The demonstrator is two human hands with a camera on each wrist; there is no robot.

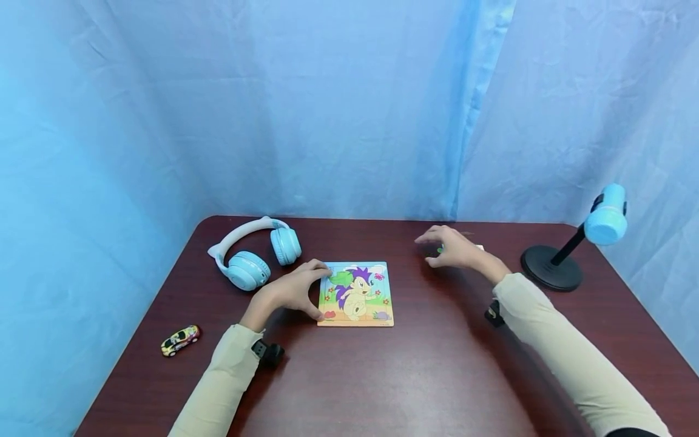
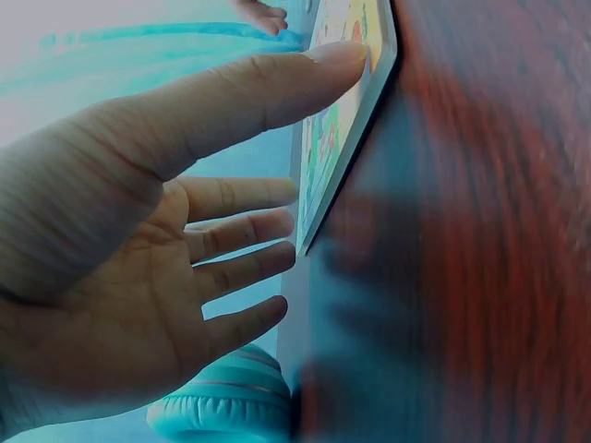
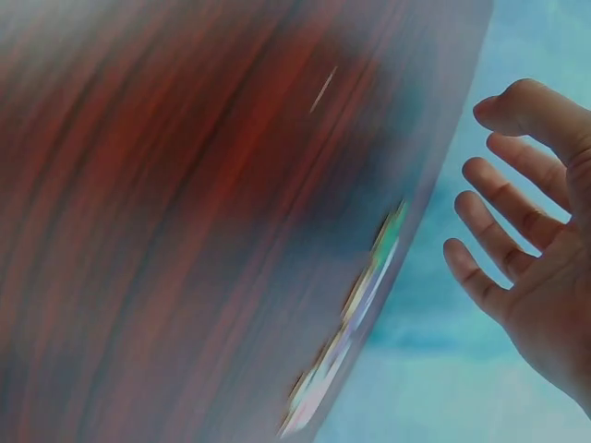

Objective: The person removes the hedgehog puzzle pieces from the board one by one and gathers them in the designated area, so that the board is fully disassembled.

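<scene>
A square puzzle board with a purple-haired hedgehog picture lies flat near the middle of the table. At its left edge is my left hand, thumb by the near corner and fingers by the far one. The left wrist view shows the thumb reaching over the board's rim and the other fingers fairly straight. My right hand hovers to the right, apart from the board, fingers loosely bent and holding nothing. Beyond it, mostly hidden in the head view, flat colourful pieces lie on the table.
Light-blue headphones with cat ears lie at the back left. A small toy car sits near the left edge. On the right stands a blue microphone-like device on a round black base. Blue curtains hang behind.
</scene>
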